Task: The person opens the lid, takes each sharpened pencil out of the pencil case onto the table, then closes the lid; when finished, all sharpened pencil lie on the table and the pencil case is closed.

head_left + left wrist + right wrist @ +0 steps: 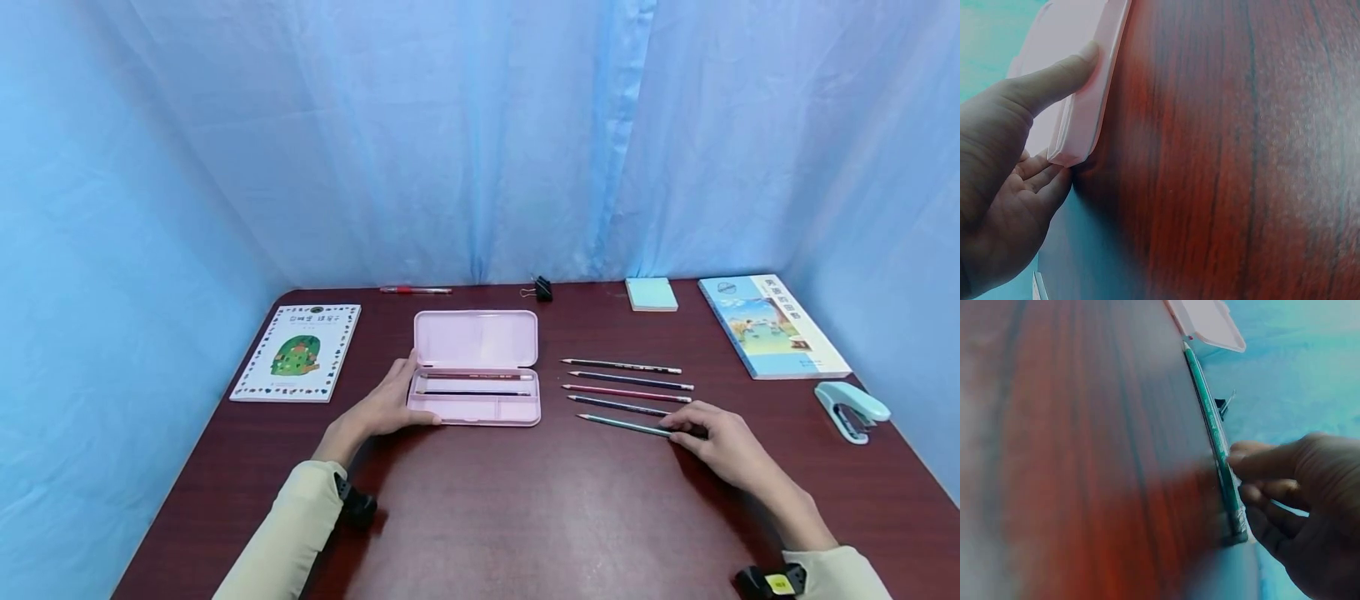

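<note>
An open pink pencil case [457,410] lies on the table with its lid [476,337] tipped back. A brown pencil [476,377] and a dark pencil [473,392] lie inside. My left hand [392,406] grips the case's left end, the thumb along its front wall, fingers at the side. To the right, my right hand [716,437] pinches a green pencil [1213,434] near its eraser end; its point faces the case. Just beyond lie a red pencil [626,392] and several dark pencils [632,381], roughly parallel; the fingers cover the end of the nearest dark one.
A picture book [295,354] lies at the left, another book [772,327] at the right beside a mint stapler [852,411]. Along the back edge are a red pen [416,290], a black binder clip [538,289] and sticky notes [651,294]. Blue curtains [450,142] surround the table.
</note>
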### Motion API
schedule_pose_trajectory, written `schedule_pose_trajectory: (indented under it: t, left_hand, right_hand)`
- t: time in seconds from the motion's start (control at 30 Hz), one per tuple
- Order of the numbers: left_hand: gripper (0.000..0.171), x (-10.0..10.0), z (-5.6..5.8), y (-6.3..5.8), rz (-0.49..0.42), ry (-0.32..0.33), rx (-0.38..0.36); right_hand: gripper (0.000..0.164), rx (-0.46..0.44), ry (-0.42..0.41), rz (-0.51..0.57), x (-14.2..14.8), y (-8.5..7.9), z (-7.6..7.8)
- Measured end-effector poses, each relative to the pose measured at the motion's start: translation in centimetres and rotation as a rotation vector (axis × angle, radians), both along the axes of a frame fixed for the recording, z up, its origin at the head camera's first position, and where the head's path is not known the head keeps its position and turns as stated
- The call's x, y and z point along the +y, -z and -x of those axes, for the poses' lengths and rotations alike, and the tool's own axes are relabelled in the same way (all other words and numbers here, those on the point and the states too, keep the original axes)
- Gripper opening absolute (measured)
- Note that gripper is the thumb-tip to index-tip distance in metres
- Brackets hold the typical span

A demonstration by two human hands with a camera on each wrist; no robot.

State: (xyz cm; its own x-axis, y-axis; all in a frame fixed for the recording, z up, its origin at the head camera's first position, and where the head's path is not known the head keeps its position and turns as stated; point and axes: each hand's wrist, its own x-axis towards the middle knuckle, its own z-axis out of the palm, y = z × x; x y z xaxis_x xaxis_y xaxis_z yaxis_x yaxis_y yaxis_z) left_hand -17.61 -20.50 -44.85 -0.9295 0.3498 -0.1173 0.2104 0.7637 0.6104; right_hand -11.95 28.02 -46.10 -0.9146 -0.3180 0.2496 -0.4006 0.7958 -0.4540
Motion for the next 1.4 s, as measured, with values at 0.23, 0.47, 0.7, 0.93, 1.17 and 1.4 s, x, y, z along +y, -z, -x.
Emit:
schedule_pose_trajectory:
  t: [0.23,0.47,0.7,0.93,1.17,1.4]
  left_hand:
    - [0.117,0.0,0.0,-0.1,0.005,0.008,0.019]
    - [0.118,0.0,0.0,0.0,-0.01,0.005,0.024]
    - [0.118,0.0,0.0,0.1,-0.007,0.002,0.026]
    - [0.12,-0.1,0.1,0.3,-0.007,-0.007,0.016]
    - [0.119,0.0,0.2,0.2,0.001,-0.011,0.001]
    - [0.12,0.1,0.1,0.3,0.008,-0.025,-0.019]
  right_hand:
    - [0.021,0.059,-0.112,0.036,-4.5,-2.0,2.1]
    - [0.024,0.068,-0.238,0.119,-11.3,-2.9,5.3]
    - [0.025,-0.022,-0.309,0.119,-16.8,-2.6,7.0]
    - [0.023,-0.058,-0.382,0.045,-19.8,-1.5,7.8]
    - [0.03,-0.069,-0.398,-0.068,-21.0,-1.7,7.5]
    - [0.024,-0.143,-0.418,-0.042,-21.0,-1.6,8.8]
